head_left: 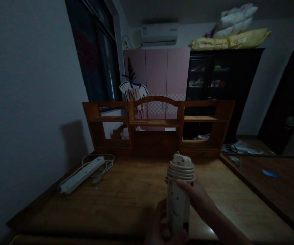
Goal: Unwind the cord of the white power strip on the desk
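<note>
I hold a white power strip [178,200] upright over the wooden desk [126,200], its cord [180,170] wound in several loops round the top end. My left hand [162,226] is closed round the strip's lower end at the bottom edge of the view. My right hand [195,195] grips the strip's upper part just below the coiled cord, fingers wrapped round its right side.
A second white power strip [81,174] with a loose cord [103,166] lies at the desk's left, near the wall. A wooden shelf unit [157,127] stands along the desk's back edge. A darker table [272,183] adjoins on the right. Behind are wardrobes and a dark cabinet.
</note>
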`<state>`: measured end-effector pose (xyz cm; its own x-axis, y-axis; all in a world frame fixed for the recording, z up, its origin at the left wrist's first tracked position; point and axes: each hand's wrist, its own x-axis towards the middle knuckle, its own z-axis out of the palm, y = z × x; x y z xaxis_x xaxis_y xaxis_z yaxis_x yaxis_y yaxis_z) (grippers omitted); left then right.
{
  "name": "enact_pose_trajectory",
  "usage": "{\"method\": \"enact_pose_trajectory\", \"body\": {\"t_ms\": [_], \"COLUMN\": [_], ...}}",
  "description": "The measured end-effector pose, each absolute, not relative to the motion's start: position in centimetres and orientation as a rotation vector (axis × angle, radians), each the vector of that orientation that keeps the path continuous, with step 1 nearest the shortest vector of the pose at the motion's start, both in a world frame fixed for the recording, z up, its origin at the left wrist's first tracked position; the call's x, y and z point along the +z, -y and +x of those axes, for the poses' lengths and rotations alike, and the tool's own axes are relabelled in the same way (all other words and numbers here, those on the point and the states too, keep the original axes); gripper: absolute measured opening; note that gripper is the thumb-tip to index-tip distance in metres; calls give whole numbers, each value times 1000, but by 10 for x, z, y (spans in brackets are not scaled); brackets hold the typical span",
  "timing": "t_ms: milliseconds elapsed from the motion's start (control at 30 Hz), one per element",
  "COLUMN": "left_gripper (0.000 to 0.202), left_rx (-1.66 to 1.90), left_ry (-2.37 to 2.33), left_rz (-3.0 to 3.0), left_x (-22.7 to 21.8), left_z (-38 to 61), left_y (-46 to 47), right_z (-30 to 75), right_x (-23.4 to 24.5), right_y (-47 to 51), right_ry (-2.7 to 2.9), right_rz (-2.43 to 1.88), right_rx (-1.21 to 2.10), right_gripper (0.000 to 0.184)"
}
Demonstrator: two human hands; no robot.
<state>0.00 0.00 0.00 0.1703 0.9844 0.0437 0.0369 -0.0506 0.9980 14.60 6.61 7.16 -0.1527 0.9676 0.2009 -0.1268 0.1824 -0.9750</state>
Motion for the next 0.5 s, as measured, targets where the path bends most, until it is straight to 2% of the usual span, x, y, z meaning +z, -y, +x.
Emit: {"method": "enact_pose_trajectory", "body": {"t_ms": [100,200,333,400,500], "left_gripper": [81,72,75,68,53], "left_rx": [1147,1138,1241,1158,941], "left_ry": [-1160,-1224,-1347,-1482,-1600], "left_rz": [1416,1554,2133,2466,2876], "left_x": [10,18,33,43,50], "left_z": [4,-3,-28,-40,-49], "left_y": [-30,-70,-130,-154,-181], "right_z": [129,125,149,168,190], "right_x": [75,81,86,82,65], "right_y": [-75,-99,-140,-159,-184], "right_ry": [1379,1389,1242,1185,1149], "right_rz": [-895,-824,-539,-505,-595], "right_rx": [1134,1095,1356,1533,1583], "right_gripper": [61,72,72,75,71]}}
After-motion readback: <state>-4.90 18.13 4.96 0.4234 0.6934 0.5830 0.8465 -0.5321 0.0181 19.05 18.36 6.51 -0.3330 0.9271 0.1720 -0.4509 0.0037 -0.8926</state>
